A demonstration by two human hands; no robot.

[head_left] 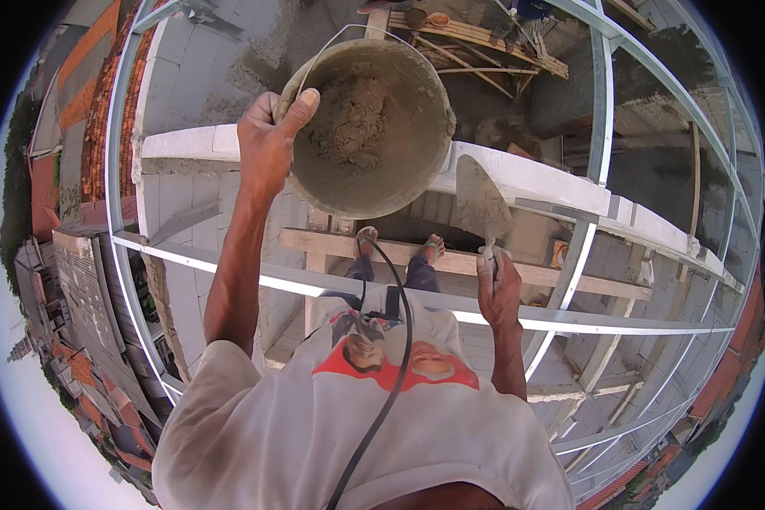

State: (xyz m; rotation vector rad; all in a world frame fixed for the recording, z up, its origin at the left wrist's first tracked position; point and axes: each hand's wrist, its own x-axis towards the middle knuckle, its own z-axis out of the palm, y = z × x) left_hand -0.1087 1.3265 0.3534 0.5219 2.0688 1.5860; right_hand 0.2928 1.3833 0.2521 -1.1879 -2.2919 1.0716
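My left hand [270, 140] grips the rim of a mortar-caked bucket [408, 161] at its left side, thumb over the edge. The bucket is tilted so its inside faces me, and a lump of wet grey mortar [354, 123] sits at the bottom. Its thin wire handle [336, 38] stands up past the far rim. To the right of the bucket, my right hand [498, 287] is closed round the handle of a pointed trowel [482, 202]. The trowel's blade points away from me and is smeared with mortar.
My feet stand on a wooden plank [518, 270] high up. A white block wall top [535, 180] crosses in front, with metal frame bars [374, 297] around me. Far below is a bamboo platform [484, 42]. Tiled roofs [132, 110] lie off to the left.
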